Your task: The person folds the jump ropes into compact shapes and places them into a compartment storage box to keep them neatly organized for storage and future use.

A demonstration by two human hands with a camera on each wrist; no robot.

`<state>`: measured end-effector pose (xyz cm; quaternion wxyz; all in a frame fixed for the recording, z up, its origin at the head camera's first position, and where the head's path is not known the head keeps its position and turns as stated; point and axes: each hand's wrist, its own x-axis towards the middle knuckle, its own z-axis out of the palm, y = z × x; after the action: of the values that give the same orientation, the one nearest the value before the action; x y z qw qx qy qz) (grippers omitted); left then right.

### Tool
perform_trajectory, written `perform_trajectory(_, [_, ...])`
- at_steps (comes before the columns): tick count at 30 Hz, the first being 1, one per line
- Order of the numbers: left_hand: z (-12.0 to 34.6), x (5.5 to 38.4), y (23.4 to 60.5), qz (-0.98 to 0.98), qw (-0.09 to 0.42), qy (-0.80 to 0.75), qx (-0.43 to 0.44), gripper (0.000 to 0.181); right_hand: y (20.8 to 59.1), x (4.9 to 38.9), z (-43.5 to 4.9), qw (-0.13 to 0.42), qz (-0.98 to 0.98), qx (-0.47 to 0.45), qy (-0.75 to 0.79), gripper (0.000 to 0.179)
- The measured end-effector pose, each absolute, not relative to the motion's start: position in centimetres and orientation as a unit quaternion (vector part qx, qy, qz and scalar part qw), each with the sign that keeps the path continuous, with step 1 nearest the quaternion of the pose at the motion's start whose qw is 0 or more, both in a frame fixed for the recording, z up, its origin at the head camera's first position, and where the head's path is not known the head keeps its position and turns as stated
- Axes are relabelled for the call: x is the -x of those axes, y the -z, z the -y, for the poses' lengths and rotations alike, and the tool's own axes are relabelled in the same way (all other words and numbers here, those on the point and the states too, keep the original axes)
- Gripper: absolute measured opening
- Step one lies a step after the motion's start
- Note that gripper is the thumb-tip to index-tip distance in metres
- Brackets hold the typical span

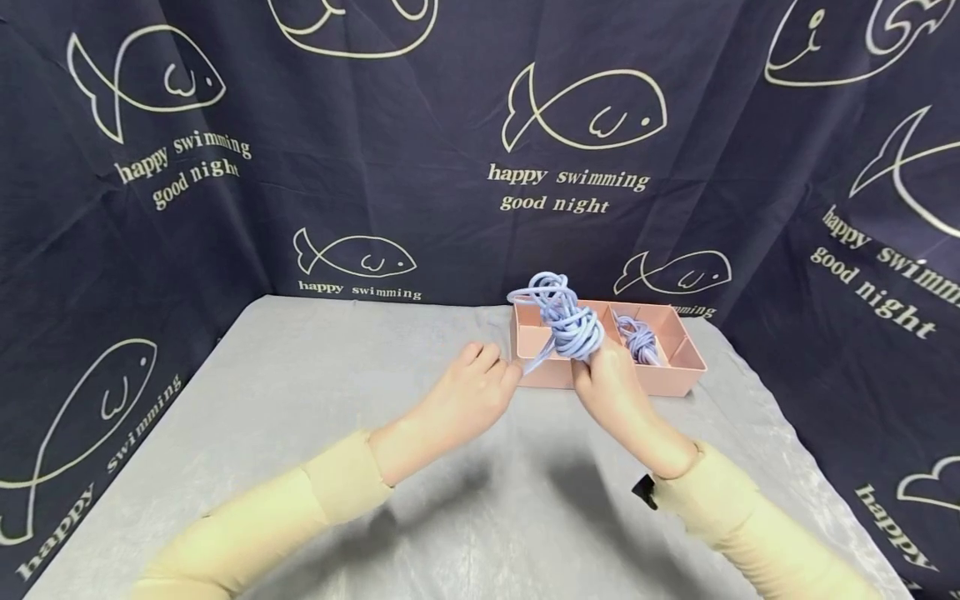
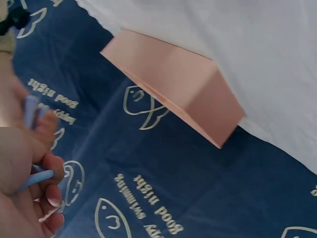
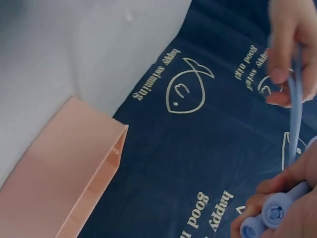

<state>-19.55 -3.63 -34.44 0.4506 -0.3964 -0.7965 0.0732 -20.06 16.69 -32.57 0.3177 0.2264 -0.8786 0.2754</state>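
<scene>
My right hand [image 1: 613,385] grips a light blue jump rope [image 1: 576,332], its cord wound into a tangled bundle above the fist. Two round handle ends [image 3: 276,210] poke out of that hand in the right wrist view. To the left, my left hand [image 1: 474,390] pinches a length of the same cord [image 2: 37,179] between thumb and fingers. The cord stretches between both hands in the right wrist view. Behind them on the table stands a pink divided box [image 1: 678,383]. A second coiled blue cord bundle [image 1: 640,341] lies in its right part.
A pale grey cloth covers the table [image 1: 315,375]. Dark blue curtains [image 1: 450,167] with fish drawings and lettering hang behind it and at both sides. The box sits close to the table's back right edge.
</scene>
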Motion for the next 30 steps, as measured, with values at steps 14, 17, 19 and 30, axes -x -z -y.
perform_trajectory(14, [4.5, 18.0, 31.0, 0.727, 0.491, -0.037, 0.479, 0.011, 34.1, 21.1, -17.5, 0.351, 0.901, -0.224, -0.118, 0.012])
perform_trajectory(17, [4.5, 18.1, 30.2, 0.728, 0.48, -0.015, 0.489, 0.01, 34.5, 21.1, -17.6, 0.377, 0.89, -0.247, -0.066, 0.013])
perform_trajectory(19, [4.5, 18.2, 29.8, 0.728, 0.472, -0.002, 0.497, 0.005, 34.6, 21.0, -17.6, 0.391, 0.88, -0.267, -0.033, 0.013])
perform_trajectory(30, [5.8, 19.9, 28.4, 0.797, 0.31, 0.103, 0.508, 0.02, 34.1, 20.3, -17.6, 0.348, 0.825, -0.445, 0.02, 0.019])
